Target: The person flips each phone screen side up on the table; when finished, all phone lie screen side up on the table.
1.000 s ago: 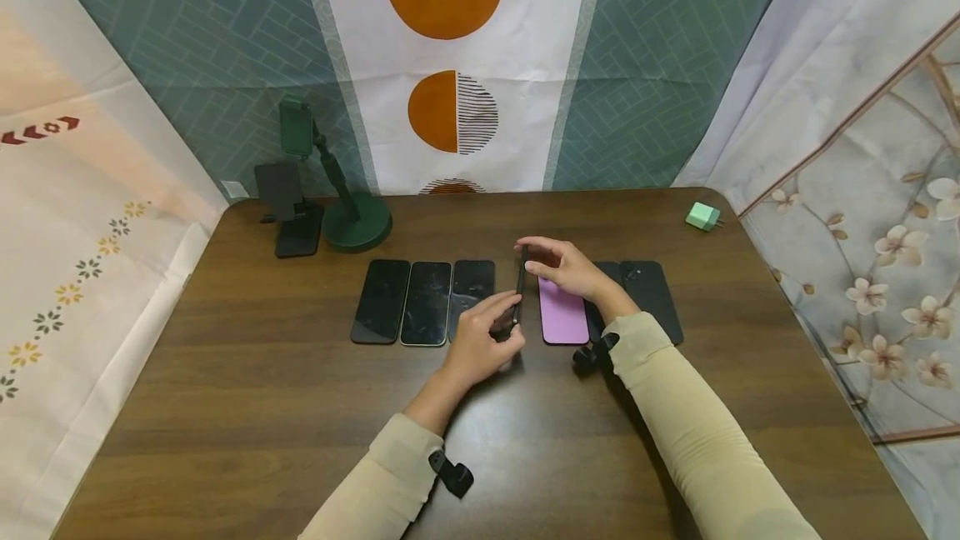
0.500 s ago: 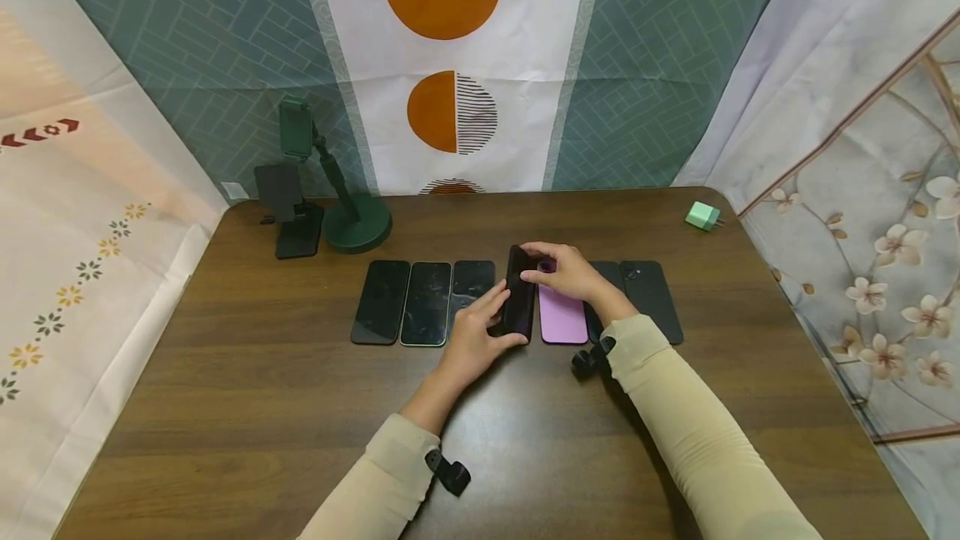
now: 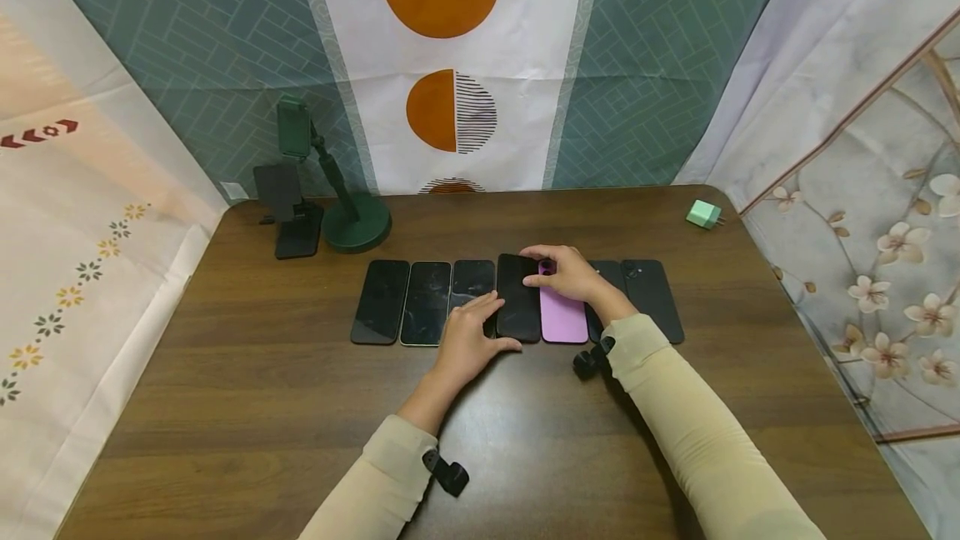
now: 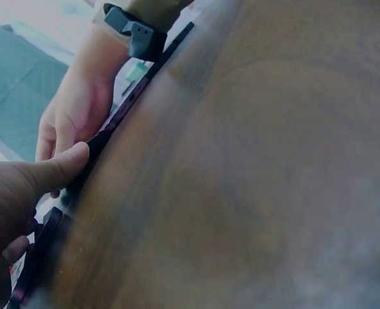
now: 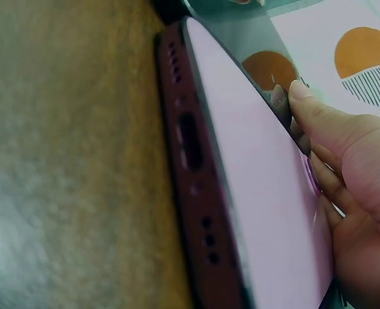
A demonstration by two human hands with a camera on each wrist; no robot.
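A black phone (image 3: pixel 517 311) lies about flat in a row of phones, its far end slightly beyond its neighbours. My left hand (image 3: pixel 467 338) is at its near left side, fingers extended over the neighbouring dark phone (image 3: pixel 472 277) and thumb by the near edge. In the left wrist view, that thumb (image 4: pixel 64 167) is against or close to the black phone's end. My right hand (image 3: pixel 570 275) reaches over the purple phone (image 3: pixel 564 319); its thumb and fingers are spread at the black phone's far right corner. The right wrist view shows the thumb (image 5: pixel 315 109) beside the phone's glossy surface.
Two more dark phones (image 3: pixel 380 302) (image 3: pixel 426 304) lie left of the hands, and others (image 3: pixel 654 302) lie to the right. A green stand (image 3: pixel 356 223), a black stand (image 3: pixel 298 232) and a green charger (image 3: pixel 703 215) stand near the back edge of the wooden table (image 3: pixel 262 407).
The black phone has tipped from standing on its long edge between both hands down to about flat in the row. My left fingers have drawn slightly left; the right hand has lowered a little.
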